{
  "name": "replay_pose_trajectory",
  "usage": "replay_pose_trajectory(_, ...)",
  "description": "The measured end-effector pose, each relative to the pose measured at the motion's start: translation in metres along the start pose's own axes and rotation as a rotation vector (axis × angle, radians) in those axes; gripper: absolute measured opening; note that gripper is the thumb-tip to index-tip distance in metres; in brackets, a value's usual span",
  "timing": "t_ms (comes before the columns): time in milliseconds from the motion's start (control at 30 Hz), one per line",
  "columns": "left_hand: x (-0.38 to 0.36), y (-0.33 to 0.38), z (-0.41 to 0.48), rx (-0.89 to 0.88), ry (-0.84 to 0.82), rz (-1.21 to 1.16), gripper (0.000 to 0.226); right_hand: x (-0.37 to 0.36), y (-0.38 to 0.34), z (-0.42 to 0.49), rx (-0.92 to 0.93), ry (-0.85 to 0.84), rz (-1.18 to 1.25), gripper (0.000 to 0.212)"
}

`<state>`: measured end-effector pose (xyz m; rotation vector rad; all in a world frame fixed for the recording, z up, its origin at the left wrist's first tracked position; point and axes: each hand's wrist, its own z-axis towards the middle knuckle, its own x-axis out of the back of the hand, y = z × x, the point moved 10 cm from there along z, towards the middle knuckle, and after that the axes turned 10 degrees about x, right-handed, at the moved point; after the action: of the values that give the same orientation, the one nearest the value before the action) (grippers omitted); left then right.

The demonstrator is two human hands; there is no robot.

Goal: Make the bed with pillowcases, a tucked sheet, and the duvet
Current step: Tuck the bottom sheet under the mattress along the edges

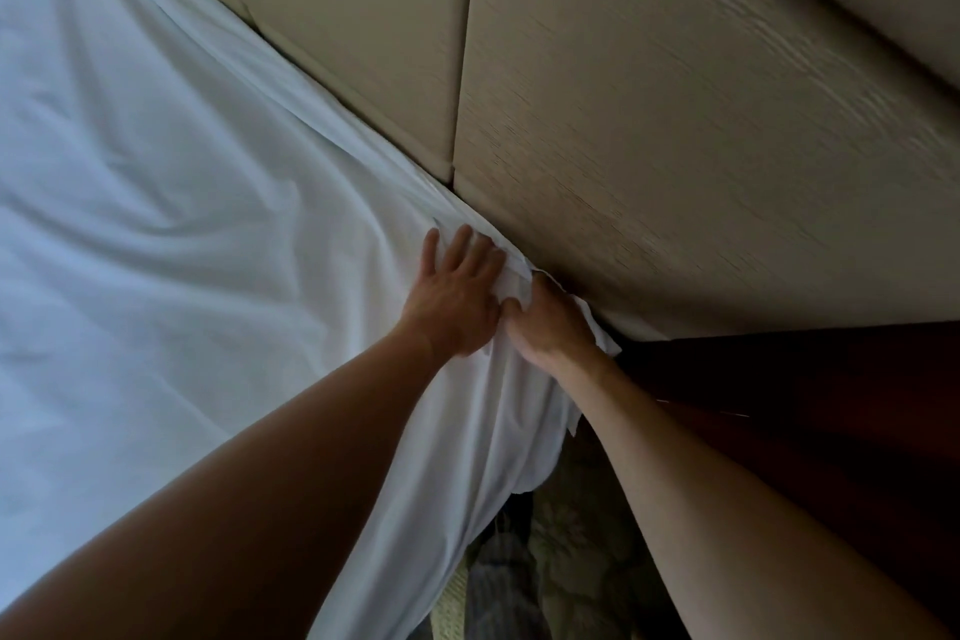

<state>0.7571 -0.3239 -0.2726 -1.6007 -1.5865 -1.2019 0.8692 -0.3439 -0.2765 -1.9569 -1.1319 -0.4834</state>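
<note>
A white sheet (171,203) covers the mattress and fills the left half of the view, wrinkled toward the corner. My left hand (457,291) lies flat on the sheet at the mattress corner, fingers straight, pressing it down by the headboard. My right hand (550,322) sits just beside it, its fingers pushed down into the sheet's edge between the mattress and the headboard, gripping a fold there. The fingertips are hidden in the cloth. Loose sheet hangs down the side of the bed below both hands.
A beige padded headboard (649,94) with vertical seams runs along the top right. A dark wooden nightstand (805,405) stands close to the bed's corner at right. Patterned carpet (571,561) shows in the narrow gap between bed and nightstand.
</note>
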Motion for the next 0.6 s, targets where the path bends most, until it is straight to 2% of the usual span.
replay_pose_trajectory(200,0.002,0.003,0.019,-0.031,0.052,0.057,0.081,-0.004,0.006,0.014,-0.019,-0.085,0.029,0.066)
replay_pose_trajectory(300,0.001,0.000,0.034,-0.035,0.026,0.113,0.069,-0.008,0.010,0.021,-0.034,-0.086,0.009,0.071)
replay_pose_trajectory(400,-0.002,0.000,0.041,-0.011,0.013,0.128,0.061,-0.010,0.015,0.027,-0.032,-0.051,-0.012,0.076)
replay_pose_trajectory(467,-0.003,0.003,0.040,0.001,0.007,0.157,0.064,-0.010,0.012,0.021,-0.011,-0.026,-0.038,0.070)
replay_pose_trajectory(533,0.002,0.005,0.037,-0.022,-0.021,0.156,0.068,-0.007,0.006,0.011,0.048,0.017,-0.074,0.065)
replay_pose_trajectory(600,0.013,0.002,0.031,-0.077,-0.016,0.075,0.060,-0.002,-0.002,-0.004,0.090,0.077,-0.119,0.064)
